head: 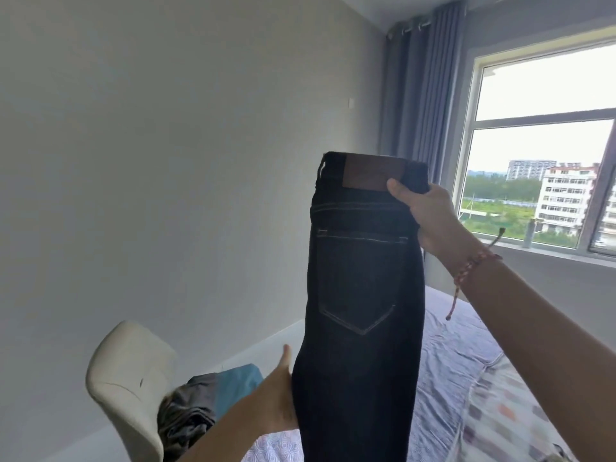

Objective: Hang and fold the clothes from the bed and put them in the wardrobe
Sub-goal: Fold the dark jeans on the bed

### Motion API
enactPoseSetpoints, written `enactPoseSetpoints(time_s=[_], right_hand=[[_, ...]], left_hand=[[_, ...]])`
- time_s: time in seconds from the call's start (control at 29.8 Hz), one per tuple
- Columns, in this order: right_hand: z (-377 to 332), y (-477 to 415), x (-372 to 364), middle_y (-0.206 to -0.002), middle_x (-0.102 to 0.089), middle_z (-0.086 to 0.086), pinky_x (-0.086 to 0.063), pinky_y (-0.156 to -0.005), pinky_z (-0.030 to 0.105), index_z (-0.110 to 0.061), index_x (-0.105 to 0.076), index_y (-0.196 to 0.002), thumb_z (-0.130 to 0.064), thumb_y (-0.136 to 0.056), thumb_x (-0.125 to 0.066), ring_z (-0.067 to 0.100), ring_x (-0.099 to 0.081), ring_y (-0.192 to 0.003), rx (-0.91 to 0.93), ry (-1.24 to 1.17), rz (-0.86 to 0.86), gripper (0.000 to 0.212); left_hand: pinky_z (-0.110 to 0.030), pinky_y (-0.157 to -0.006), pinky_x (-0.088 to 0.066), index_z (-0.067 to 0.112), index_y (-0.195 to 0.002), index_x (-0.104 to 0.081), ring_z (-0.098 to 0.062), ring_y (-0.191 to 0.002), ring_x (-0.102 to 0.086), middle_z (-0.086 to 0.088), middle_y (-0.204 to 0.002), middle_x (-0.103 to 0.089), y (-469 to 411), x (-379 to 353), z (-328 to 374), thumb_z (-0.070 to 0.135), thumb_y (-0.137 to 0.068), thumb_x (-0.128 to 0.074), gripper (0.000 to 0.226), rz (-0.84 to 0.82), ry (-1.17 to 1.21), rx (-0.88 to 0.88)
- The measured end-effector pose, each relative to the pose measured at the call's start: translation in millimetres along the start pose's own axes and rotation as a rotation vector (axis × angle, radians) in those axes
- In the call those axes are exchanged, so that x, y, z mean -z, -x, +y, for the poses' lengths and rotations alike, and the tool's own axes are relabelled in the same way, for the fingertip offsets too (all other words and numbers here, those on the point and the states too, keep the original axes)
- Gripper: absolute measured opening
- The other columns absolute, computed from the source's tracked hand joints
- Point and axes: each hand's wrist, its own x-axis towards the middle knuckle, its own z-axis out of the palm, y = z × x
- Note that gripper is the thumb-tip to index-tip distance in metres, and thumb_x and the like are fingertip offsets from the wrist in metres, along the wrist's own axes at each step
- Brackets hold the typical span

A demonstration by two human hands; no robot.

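Our left hand (pixel 283 395), low in the frame, meets the left edge of the dark jeans (pixel 363 295); its fingers are hidden behind the denim, so we cannot tell whether it grips. The jeans hang mid-frame; we should smooth the legs into line before halving them. Their brown waistband patch (pixel 373 173) shows no readable writing. Our right hand (pixel 430 218) pinches the waistband, above the bed (pixel 466 378) at lower right

Right hand (pixel 430 216) grips; left hand (pixel 279 400) perhaps flat.
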Motion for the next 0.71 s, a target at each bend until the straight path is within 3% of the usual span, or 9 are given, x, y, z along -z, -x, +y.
enactPoseSetpoints(time_s=[0.03, 0.1, 0.24, 0.37, 0.54, 0.6, 0.64, 0.71], right_hand=[[4.4, 1.8, 5.8, -0.082, -0.068, -0.002, -0.055, -0.061, 0.021, -0.016, -0.066, -0.085, -0.017, -0.08, -0.071, 0.012, -0.067, -0.075, -0.037, -0.018, -0.014, 0.007], [11.5, 0.4, 17.9, -0.083, -0.069, 0.0, -0.052, -0.054, 0.018, -0.013, -0.066, -0.09, -0.019, -0.08, -0.071, 0.013, -0.069, -0.076, -0.106, -0.02, -0.059, 0.013], [26.8, -9.6, 44.0, -0.086, -0.068, 0.004, -0.052, -0.066, 0.027, -0.009, -0.065, -0.096, -0.02, -0.081, -0.069, 0.021, -0.067, -0.087, -0.118, 0.006, -0.044, 0.018], [45.2, -21.5, 59.3, -0.087, -0.066, 0.004, -0.05, -0.073, 0.028, -0.01, -0.064, -0.094, -0.009, -0.084, -0.064, 0.021, -0.064, -0.089, -0.077, -0.052, 0.022, 0.01], [38.7, -62.2, 53.4, -0.077, -0.069, 0.0, -0.052, -0.068, 0.027, -0.011, -0.065, -0.09, 0.008, -0.078, -0.063, 0.024, -0.061, -0.089, -0.037, -0.097, -0.033, 0.022], [21.4, -75.9, 43.0, -0.079, -0.071, 0.003, -0.055, -0.067, 0.025, -0.012, -0.072, -0.086, -0.012, -0.063, -0.081, 0.027, -0.064, -0.091, 0.062, -0.042, -0.179, 0.025], [14.4, -77.4, 38.7, -0.079, -0.072, 0.003, -0.056, -0.069, 0.025, -0.017, -0.075, -0.079, -0.03, -0.048, -0.09, 0.024, -0.066, -0.088, 0.124, 0.015, -0.261, 0.037], [-10.8, -80.5, 28.9, -0.075, -0.072, 0.0, -0.055, -0.07, 0.023, -0.025, -0.076, -0.065, -0.056, -0.024, -0.09, 0.015, -0.069, -0.078, 0.217, 0.144, -0.39, 0.053]], left_hand=[[-0.037, -0.075, -0.052, 0.015, -0.123, -0.054, -0.036, -0.095, -0.064, -0.007, -0.095, -0.067, -12.2, -2.6, -5.5, 0.056, -0.091, -0.043, 0.053, 0.043, -0.003, 0.01], [-0.036, -0.075, -0.049, -0.001, -0.102, -0.063, -0.039, -0.116, -0.053, -0.016, -0.086, -0.07, -21.5, -8.7, -1.6, 0.048, -0.098, -0.032, 0.058, 0.031, -0.067, 0.029], [-0.036, -0.067, -0.048, 0.0, -0.117, -0.06, -0.026, -0.09, -0.061, -0.012, -0.102, -0.068, -60.6, 15.2, 44.6, 0.042, -0.096, -0.041, 0.05, 0.211, -0.175, -0.125], [-0.039, -0.088, -0.05, 0.004, -0.111, -0.062, -0.029, -0.103, -0.061, -0.014, -0.107, -0.067, -96.7, 13.4, 97.2, 0.045, -0.09, -0.052, 0.047, 0.29, -0.259, -0.228], [-0.041, -0.097, -0.046, 0.005, -0.119, -0.059, -0.03, -0.108, -0.059, -0.015, -0.115, -0.063, -146.9, -25.4, 153.4, 0.038, -0.099, -0.038, 0.045, 0.238, -0.344, -0.246], [-0.042, -0.099, -0.045, 0.002, -0.122, -0.056, -0.032, -0.107, -0.058, -0.016, -0.116, -0.062, -167.1, -44.9, 185.1, 0.038, -0.099, -0.04, 0.046, 0.26, -0.351, -0.316], [-0.043, -0.1, -0.044, 0.001, -0.123, -0.055, -0.032, -0.108, -0.057, -0.016, -0.118, -0.061, -169.5, -55.8, 197.3, 0.038, -0.098, -0.042, 0.047, 0.253, -0.333, -0.353], [-0.042, -0.103, -0.041, 0.0, -0.128, -0.051, -0.034, -0.114, -0.054, -0.013, -0.124, -0.058, -169.6, -92.8, 238.4, 0.036, -0.099, -0.04, 0.048, 0.201, -0.254, -0.45]])
